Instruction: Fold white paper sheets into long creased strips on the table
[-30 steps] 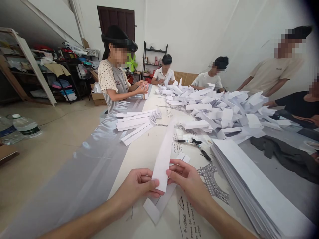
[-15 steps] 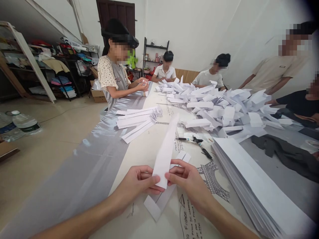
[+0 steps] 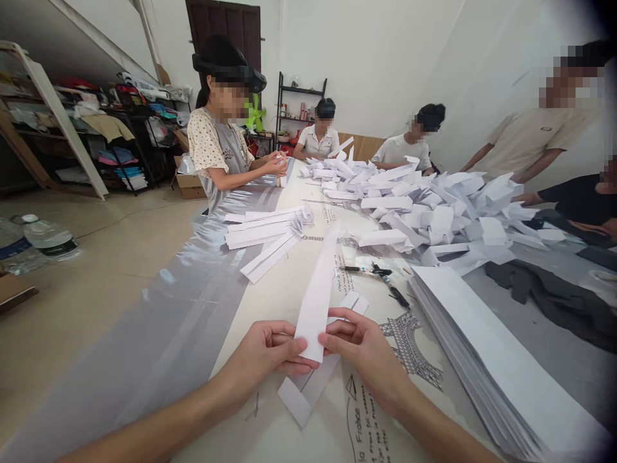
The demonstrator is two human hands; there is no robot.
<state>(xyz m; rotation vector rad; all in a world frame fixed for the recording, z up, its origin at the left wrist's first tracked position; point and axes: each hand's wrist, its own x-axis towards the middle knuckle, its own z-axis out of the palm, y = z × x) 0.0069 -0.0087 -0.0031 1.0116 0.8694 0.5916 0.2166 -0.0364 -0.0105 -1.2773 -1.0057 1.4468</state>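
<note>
A long white paper strip (image 3: 315, 292) stands tilted away from me, held at its near end by both hands. My left hand (image 3: 277, 347) pinches its left edge, thumb on the front and fingers behind. On the right edge, my right hand (image 3: 354, 337) grips the same way. Beneath the hands a folded white paper strip (image 3: 297, 400) lies on the printed tablecloth (image 3: 260, 392). Farther off to the left, several folded paper strips (image 3: 265, 235) are fanned out on the table.
A big heap of folded white papers (image 3: 424, 206) covers the table's far right. Nearer on the right is a stack of long paper sheets (image 3: 463, 321). Pens (image 3: 371, 271) and a dark cloth (image 3: 544, 299) lie about. Several people work around the table, one person (image 3: 224, 141) standing at left.
Both hands keep their hold, and the strip has barely shifted. One strip in the left fan has moved slightly. A strip now sticks up at the far end of the heap.
</note>
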